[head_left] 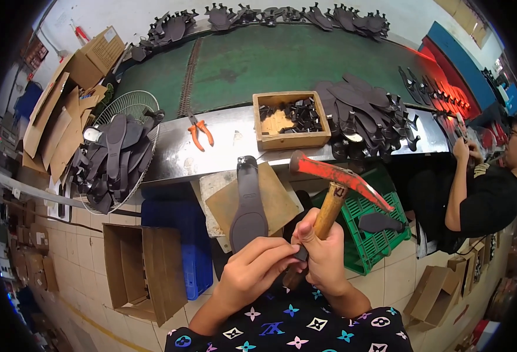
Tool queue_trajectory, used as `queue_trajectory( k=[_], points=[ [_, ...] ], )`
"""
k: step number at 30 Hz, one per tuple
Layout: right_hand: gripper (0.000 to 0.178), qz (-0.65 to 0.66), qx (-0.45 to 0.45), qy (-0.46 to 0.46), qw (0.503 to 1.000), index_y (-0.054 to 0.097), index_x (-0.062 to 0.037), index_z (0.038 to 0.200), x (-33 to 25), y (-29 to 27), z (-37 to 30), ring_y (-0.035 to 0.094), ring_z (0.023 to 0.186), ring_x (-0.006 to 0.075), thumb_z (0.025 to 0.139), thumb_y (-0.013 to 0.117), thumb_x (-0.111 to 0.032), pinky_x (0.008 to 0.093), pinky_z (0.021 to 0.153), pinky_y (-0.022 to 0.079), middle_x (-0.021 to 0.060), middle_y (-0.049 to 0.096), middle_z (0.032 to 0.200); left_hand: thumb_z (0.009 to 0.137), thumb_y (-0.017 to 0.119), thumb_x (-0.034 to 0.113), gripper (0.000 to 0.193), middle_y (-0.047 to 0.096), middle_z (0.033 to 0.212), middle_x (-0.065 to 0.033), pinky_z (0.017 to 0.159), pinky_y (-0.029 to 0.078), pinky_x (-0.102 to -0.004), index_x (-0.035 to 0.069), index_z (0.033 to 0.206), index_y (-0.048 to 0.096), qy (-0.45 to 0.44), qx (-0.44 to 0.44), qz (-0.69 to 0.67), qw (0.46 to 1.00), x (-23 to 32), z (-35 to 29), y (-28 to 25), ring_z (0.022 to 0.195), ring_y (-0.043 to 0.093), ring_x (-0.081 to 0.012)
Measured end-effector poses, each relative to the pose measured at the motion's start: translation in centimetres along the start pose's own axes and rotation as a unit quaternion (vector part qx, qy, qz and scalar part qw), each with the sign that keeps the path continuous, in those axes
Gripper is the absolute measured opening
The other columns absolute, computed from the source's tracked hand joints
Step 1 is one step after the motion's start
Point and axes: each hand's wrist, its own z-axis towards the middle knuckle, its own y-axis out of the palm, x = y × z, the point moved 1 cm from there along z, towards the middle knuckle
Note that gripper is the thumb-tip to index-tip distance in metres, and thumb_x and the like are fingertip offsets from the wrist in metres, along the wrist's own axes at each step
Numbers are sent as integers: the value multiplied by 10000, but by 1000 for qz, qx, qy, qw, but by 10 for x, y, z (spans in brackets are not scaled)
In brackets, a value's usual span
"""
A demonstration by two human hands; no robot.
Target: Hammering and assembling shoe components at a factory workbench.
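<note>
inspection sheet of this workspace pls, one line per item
Surface: shiny metal bench beside a green conveyor belt
Work items: red-headed, wooden-handled hammer; flat dark-grey shoe sole on a tan square sheet; small black piece
Clutter: orange-handled pliers and rectangular wooden box of small black parts, both on the bench
Hands: left hand pinches the small black piece; right hand grips the hammer
Cables: nothing clearly seen
Surroundings: co-worker in black at right; green plastic crate below the bench
</note>
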Motion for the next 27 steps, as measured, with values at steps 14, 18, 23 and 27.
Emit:
queue_trajectory(
  k=[14, 18, 23, 27],
  points=[
    [154, -88, -140, -83, 983, 703, 65, 979, -20, -10, -2, 556, 497, 80, 838, 741, 18, 200, 419, 393, 176, 717, 978, 810, 780, -31, 166, 652, 887, -86, 567, 469, -226, 14, 968, 754, -86, 128, -190, 970, -16, -10, 4, 699, 612, -119],
    [126, -102, -151, -41, 982, 689, 59, 953, -19, -11, 12, 559, 514, 75, 831, 715, 48, 200, 434, 414, 183, 700, 1009, 791, 818, 69, 306, 646, 970, -109, 669, 497, -282, 8, 1071, 710, -39, 101, -60, 992, -29, -4, -8, 816, 625, -188],
    [111, -209, -141, -117, 961, 651, 58, 967, -10, -5, 67, 560, 555, 60, 869, 683, 16, 200, 450, 422, 146, 662, 1050, 802, 798, 303, 618, 606, 1254, -184, 999, 395, -439, -3, 1278, 550, -78, 142, 209, 964, -148, 44, -10, 1160, 547, -354],
    [200, -298, -183, -154, 924, 670, 61, 1046, 3, -3, 119, 603, 639, 70, 871, 719, -21, 213, 549, 479, 80, 693, 996, 841, 744, 297, 356, 702, 1102, -102, 952, 398, -393, 50, 1089, 677, -104, 34, 110, 988, -193, 56, -15, 1059, 624, -292]
  ],
)
